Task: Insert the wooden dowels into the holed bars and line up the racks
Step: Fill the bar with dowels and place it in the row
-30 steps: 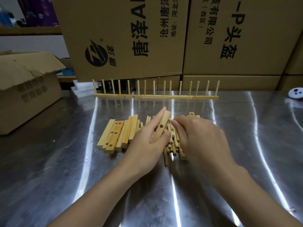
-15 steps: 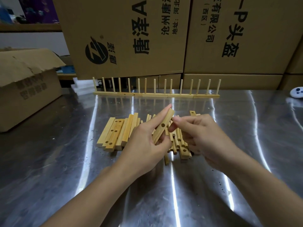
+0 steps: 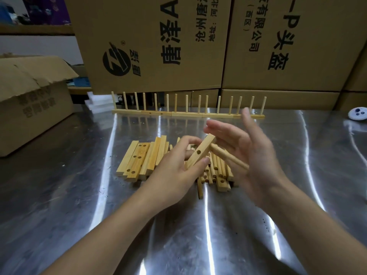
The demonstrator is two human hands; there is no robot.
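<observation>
In the head view we see the left hand gripping a holed bar, thumb on its near face and fingers curled round the far side. The bar is raised above the tabletop and tilts up to the right, with one hole facing us. A dowel meets the bar's right side and slants down to the right, its other end against the palm of the right hand. That hand is spread wide with its fingers straight; it is blurred, so we cannot tell its contact any closer.

Just beneath the hands lies the stock. A pile of bars sits to the left, and loose dowels are heaped with more bars under the right hand. At the far edge of the tabletop stands a row of finished racks, set end to end with their pegs upright. Behind it rise large cardboard boxes. An open carton stands at the far left, and a white round object lies at the far right.
</observation>
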